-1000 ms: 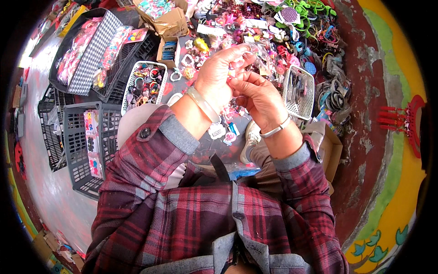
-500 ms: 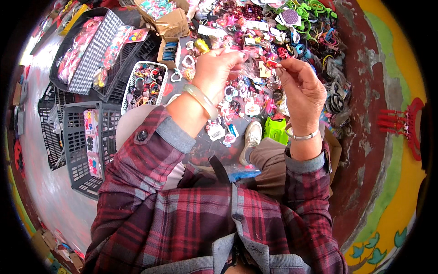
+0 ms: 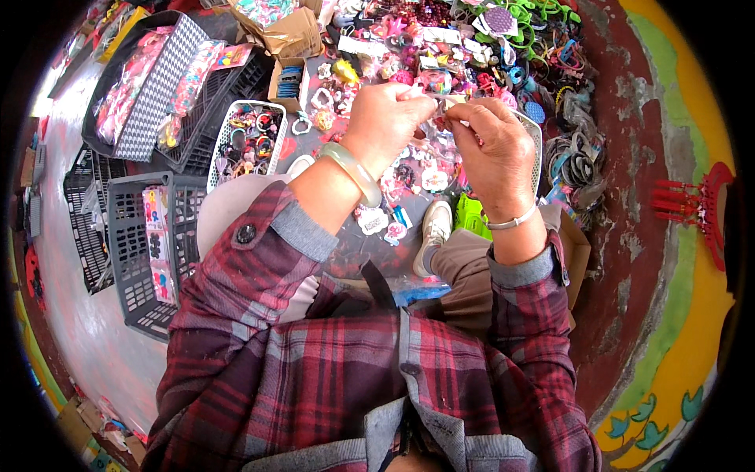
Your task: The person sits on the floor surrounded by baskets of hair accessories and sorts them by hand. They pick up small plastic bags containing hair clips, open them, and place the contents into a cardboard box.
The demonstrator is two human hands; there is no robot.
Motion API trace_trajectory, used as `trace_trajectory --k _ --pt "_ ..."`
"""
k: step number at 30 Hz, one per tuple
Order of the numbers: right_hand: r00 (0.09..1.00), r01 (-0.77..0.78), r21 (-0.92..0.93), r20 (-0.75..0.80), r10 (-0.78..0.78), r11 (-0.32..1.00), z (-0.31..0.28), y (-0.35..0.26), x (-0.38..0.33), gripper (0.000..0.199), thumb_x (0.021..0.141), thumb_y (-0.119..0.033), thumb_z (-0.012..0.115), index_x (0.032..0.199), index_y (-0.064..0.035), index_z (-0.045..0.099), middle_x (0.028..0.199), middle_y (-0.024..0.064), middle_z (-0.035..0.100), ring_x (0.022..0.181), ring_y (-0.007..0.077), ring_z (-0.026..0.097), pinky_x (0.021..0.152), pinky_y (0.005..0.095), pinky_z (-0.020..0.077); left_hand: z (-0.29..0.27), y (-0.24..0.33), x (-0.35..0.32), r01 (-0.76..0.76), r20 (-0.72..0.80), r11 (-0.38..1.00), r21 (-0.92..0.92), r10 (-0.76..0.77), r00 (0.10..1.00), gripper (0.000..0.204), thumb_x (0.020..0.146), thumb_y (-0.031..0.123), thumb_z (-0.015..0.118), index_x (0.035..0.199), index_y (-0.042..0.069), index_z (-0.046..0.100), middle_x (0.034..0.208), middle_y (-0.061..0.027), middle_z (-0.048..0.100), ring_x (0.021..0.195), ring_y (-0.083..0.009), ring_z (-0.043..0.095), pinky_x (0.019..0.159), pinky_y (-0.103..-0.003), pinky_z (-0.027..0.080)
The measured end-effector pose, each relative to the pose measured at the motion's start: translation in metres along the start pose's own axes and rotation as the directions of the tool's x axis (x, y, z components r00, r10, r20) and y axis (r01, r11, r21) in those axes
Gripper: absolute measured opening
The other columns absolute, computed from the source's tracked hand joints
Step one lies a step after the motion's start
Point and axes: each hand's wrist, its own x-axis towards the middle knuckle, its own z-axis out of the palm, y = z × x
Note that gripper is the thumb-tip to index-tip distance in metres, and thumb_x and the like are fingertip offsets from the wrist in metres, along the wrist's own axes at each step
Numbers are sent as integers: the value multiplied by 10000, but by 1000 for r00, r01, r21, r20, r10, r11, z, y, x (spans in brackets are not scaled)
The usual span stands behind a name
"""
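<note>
Clear plastic wrapping point(image 3: 437, 127) sits between the person's hands, above a heap of small trinkets point(image 3: 404, 175); the left hand point(image 3: 385, 118) pinches it in closed fingers; the right hand point(image 3: 497, 149) brings thumb and fingertips near together beside it, their grip impossible to tell; a white basket point(image 3: 538, 148) lies partly behind the right hand.

Site: trinket stall or sorting workshop; cannot tell which.
Around you: heaped hair accessories point(image 3: 480, 59), filled white basket point(image 3: 281, 140), gray plastic crate point(image 3: 124, 252), open cardboard carton point(image 3: 295, 41) of stock.
</note>
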Motion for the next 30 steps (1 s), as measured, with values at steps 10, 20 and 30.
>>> trace_trajectory --k 10,20,30 --pt "992 -41 -24 118 43 999 6 7 -4 103 717 -57 618 808 -74 662 734 102 613 676 273 606 597 335 486 -3 9 -5 139 58 990 2 -139 989 142 770 170 617 776 29 631 683 -17 589 535 -73 530 440 -184 341" --pt "884 -295 62 398 248 953 6 19 -7 146 766 -106 568 883 -89 655 761 166 619 682 312 616 602 357 491 -12 1 3 343 120 916 -209 -324 938 83 777 114 584 771 31 580 713 -49 590 546 -100 555 449 -205 413" --pt "967 -244 198 119 224 949 7 -12 -6 151 760 -106 615 900 -58 646 750 123 639 658 240 639 583 311 494 -10 -5 6 355 111 795 -493 -347 931 90 762 97 591 770 8 577 708 -68 582 633 -171 597 600 -269 515"
